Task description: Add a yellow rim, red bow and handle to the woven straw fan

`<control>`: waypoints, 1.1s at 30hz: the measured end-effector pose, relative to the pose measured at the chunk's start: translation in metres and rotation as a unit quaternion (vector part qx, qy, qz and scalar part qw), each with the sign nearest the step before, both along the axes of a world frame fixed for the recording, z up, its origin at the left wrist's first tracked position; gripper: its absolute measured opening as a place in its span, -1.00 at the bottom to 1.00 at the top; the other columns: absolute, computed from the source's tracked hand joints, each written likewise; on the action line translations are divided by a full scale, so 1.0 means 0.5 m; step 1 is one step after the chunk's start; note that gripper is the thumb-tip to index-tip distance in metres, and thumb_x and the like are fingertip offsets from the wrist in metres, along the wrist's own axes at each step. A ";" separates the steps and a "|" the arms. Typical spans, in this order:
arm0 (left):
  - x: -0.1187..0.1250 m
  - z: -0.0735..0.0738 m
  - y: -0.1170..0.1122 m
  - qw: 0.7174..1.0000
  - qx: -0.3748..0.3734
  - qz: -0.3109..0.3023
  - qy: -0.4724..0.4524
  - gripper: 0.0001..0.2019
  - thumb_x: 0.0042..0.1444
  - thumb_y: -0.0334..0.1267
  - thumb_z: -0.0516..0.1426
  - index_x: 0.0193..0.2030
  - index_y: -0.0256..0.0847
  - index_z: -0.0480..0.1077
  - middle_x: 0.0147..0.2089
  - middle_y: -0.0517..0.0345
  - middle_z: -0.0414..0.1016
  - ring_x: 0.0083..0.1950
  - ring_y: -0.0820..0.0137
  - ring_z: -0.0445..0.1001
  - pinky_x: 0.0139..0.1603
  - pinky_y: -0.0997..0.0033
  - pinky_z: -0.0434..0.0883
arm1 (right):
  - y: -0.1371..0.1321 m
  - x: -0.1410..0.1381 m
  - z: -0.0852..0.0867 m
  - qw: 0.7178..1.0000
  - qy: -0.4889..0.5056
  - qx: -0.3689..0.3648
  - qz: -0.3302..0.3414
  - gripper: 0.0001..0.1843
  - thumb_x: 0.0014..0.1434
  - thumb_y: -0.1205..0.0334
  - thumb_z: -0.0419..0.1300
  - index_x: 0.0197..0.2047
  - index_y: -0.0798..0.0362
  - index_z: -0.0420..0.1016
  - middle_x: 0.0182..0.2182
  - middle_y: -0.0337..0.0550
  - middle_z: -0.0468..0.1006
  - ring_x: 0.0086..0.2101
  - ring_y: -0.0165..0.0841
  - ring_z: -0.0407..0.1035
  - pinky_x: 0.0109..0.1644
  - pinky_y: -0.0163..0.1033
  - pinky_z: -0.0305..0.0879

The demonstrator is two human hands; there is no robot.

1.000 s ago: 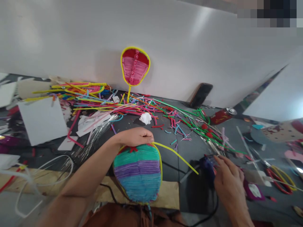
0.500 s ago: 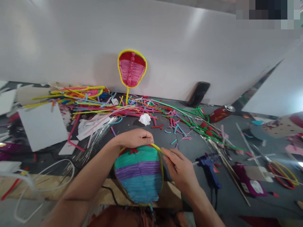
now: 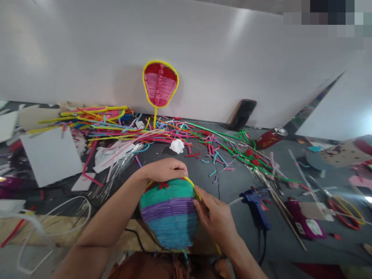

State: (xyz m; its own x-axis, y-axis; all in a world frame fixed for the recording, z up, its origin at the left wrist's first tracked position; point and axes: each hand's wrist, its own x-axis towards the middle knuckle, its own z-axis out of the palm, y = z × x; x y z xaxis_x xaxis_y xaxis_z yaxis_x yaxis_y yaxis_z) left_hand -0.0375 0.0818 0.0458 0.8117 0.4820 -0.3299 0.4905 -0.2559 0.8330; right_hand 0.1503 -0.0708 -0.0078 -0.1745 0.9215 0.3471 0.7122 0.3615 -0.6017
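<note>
While the left hand point(image 3: 165, 169) pinches its top, the right hand point(image 3: 213, 217) presses the yellow pipe-cleaner rim point(image 3: 194, 185) against the green, purple and blue striped balloon-shaped craft piece point(image 3: 170, 211).

glue gun point(image 3: 255, 203) right of woven panel point(image 3: 170, 217)

We see single head-worn view only: looks forward and down across cluttered dark grey worktable point(image 3: 232, 186) toward white back wall point(image 3: 87, 50). Near edge close below us, far edge against wall. No second view shares scene.
</note>
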 end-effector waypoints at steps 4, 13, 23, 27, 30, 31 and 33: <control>-0.003 -0.008 0.002 1.000 -0.024 0.009 -0.014 -0.61 0.23 0.00 -0.03 -0.31 -0.31 0.42 -0.37 0.16 0.44 -0.33 0.41 0.37 -0.29 0.52 0.26 | -0.006 -0.009 -0.014 1.000 0.005 0.008 -0.014 -0.62 0.28 0.33 0.04 0.15 0.06 0.37 -0.16 -0.02 0.64 -0.25 -0.28 0.57 -0.19 -0.26 0.49; -0.002 -0.008 0.001 0.998 -0.048 0.016 -0.021 -0.64 0.23 -0.04 -0.01 -0.30 -0.31 0.43 -0.37 0.17 0.43 -0.33 0.44 0.35 -0.27 0.53 0.27 | -0.010 -0.012 -0.023 1.000 0.017 0.015 -0.018 -0.62 0.30 0.37 0.00 0.14 0.07 0.38 -0.15 -0.02 0.64 -0.24 -0.30 0.56 -0.19 -0.28 0.49; 0.025 0.002 0.021 0.997 -0.038 -0.060 0.032 -0.69 0.12 -0.04 0.10 -0.29 -0.30 0.45 -0.42 0.24 0.41 -0.40 0.50 0.31 -0.38 0.59 0.23 | -0.002 -0.014 -0.021 1.000 0.011 -0.001 -0.015 -0.62 0.31 0.34 -0.02 0.15 0.07 0.37 -0.13 -0.01 0.63 -0.22 -0.27 0.56 -0.17 -0.25 0.49; 0.052 0.007 0.043 0.988 -0.063 -0.129 0.053 -0.76 0.08 -0.14 0.15 -0.34 -0.31 0.47 -0.45 0.22 0.44 -0.41 0.51 0.32 -0.38 0.60 0.25 | -0.002 -0.015 -0.027 1.000 0.015 -0.012 -0.012 -0.62 0.30 0.33 -0.02 0.16 0.06 0.37 -0.12 -0.01 0.62 -0.20 -0.25 0.56 -0.16 -0.24 0.48; 0.066 0.006 0.053 0.984 -0.078 -0.150 0.066 -0.81 0.02 -0.20 0.18 -0.40 -0.31 0.48 -0.52 0.24 0.42 -0.47 0.52 0.29 -0.44 0.59 0.22 | -0.004 -0.016 -0.029 0.999 0.032 -0.027 -0.009 -0.61 0.31 0.32 -0.02 0.16 0.05 0.37 -0.13 -0.01 0.63 -0.22 -0.24 0.56 -0.18 -0.22 0.48; 0.069 0.006 0.054 0.982 -0.082 -0.154 0.068 -0.83 0.00 -0.21 0.19 -0.42 -0.31 0.49 -0.54 0.25 0.41 -0.49 0.52 0.28 -0.45 0.58 0.22 | -0.004 -0.017 -0.029 0.998 0.045 -0.037 -0.007 -0.60 0.31 0.31 -0.02 0.17 0.04 0.37 -0.12 -0.01 0.62 -0.21 -0.25 0.55 -0.17 -0.22 0.47; 0.072 0.005 0.055 0.981 -0.087 -0.159 0.069 -0.84 -0.03 -0.22 0.21 -0.44 -0.31 0.48 -0.55 0.25 0.41 -0.50 0.51 0.28 -0.47 0.56 0.21 | -0.005 -0.017 -0.024 0.994 0.089 -0.067 -0.003 -0.60 0.30 0.28 0.00 0.17 0.01 0.37 -0.06 -0.02 0.59 -0.13 -0.25 0.52 -0.09 -0.21 0.44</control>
State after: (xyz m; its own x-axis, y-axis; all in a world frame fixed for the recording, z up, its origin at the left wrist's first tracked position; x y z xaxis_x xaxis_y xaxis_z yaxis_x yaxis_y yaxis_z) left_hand -0.0016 0.1092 0.0485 0.8539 0.1377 -0.5019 0.5198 -0.2746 0.8090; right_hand 0.1420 -0.0733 -0.0198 -0.1155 0.9624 0.2457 0.5915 0.2654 -0.7614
